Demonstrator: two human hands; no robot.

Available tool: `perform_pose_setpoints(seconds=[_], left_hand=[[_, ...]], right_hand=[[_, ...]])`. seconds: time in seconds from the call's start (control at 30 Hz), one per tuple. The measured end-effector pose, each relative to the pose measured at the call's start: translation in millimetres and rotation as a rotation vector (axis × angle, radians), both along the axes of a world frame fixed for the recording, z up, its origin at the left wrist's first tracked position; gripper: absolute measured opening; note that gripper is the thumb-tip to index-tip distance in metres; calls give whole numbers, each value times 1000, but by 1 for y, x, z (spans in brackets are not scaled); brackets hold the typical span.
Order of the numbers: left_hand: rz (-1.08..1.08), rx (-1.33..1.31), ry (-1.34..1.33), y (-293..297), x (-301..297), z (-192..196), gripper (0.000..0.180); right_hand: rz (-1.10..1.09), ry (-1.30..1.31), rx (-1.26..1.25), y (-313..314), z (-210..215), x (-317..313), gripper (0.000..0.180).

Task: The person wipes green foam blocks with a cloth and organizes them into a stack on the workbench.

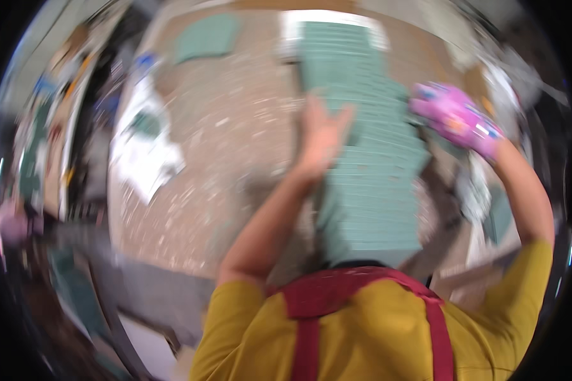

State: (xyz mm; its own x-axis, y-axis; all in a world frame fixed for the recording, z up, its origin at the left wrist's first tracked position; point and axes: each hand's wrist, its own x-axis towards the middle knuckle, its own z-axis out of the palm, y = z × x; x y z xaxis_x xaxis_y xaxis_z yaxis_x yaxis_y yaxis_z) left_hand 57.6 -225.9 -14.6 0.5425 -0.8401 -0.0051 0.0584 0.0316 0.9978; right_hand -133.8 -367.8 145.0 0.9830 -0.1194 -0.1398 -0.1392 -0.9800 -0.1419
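A long row of overlapping flat green pieces (375,171) runs from my body to the far edge of the worktable. Their material is too blurred to tell. My bare left hand (324,136) is at the left edge of the row, thumb and fingers apart; blur hides whether it touches the pieces. Just beyond the right edge, my right hand (456,117) wears a pink patterned glove. Its fingers are curled closed, and a small dark thing by the fingertips is too smeared to name. Beneath the far end of the row lies a white sheet (290,37).
The brown worktable (235,127) is strewn with pale scraps. A loose green piece (208,37) lies at its far left. Crumpled white plastic (143,152) rests along the left side, and more clear plastic (473,197) is at the right. Another person's hand (16,222) shows at far left.
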Motion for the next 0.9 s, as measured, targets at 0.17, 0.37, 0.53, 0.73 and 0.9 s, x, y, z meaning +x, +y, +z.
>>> perform_pose_setpoints(seconds=[0.17, 0.37, 0.53, 0.73, 0.9], left_hand=[[-127, -130, -297, -7, -27, -12, 99], [-256, 2, -272, 17, 1, -11, 103], [-156, -21, -351, -12, -17, -27, 89], [85, -73, -550, 21, -9, -15, 85], [-87, 34, -532, 18, -11, -7, 73]], right_hand=[[-496, -281, 292, -75, -52, -74, 56], [-27, -246, 104, -85, -123, 30, 50], [135, -271, -68, -52, -97, 79, 46], [-144, -179, 7, -21, -70, 9, 46], [-55, -293, 140, 41, -58, 91, 51]])
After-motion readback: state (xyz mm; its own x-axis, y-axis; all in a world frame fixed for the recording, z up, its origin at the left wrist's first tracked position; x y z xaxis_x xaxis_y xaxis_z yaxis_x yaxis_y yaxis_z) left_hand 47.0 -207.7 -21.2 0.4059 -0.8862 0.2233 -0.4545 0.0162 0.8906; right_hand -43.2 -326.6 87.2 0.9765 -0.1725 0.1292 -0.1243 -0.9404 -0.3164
